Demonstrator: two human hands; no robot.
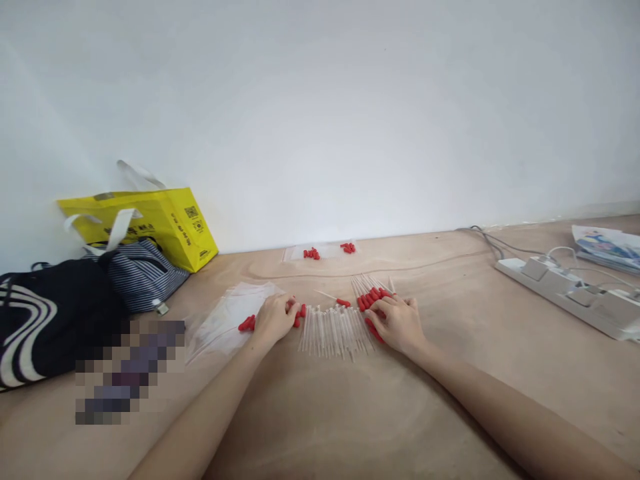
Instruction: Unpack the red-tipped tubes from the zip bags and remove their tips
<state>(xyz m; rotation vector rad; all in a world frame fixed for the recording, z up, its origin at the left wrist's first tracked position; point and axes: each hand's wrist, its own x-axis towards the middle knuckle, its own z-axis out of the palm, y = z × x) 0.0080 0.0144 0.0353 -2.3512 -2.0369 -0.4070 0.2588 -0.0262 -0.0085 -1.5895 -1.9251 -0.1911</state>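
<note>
A row of thin, clear-white sticks (336, 331) lies on the wooden table between my hands. My left hand (275, 317) is at the row's left side, fingers curled and closed around a small red piece (303, 311). More red pieces (247, 324) lie beside and partly under that hand, on a clear plastic bag (225, 317). My right hand (397, 323) rests against a bunch of sticks with red ends (371, 297); its fingers are bent over them, and their grip is partly hidden. One red-ended stick (343, 303) lies alone above the row.
Further back, red pieces (311, 254) sit on another clear bag (325, 251) near the wall. A yellow bag (187, 230), a striped pouch (143, 273) and a black bag (60, 320) stand left. At right lies a white power strip (565, 293) with cables, near some papers (607, 243).
</note>
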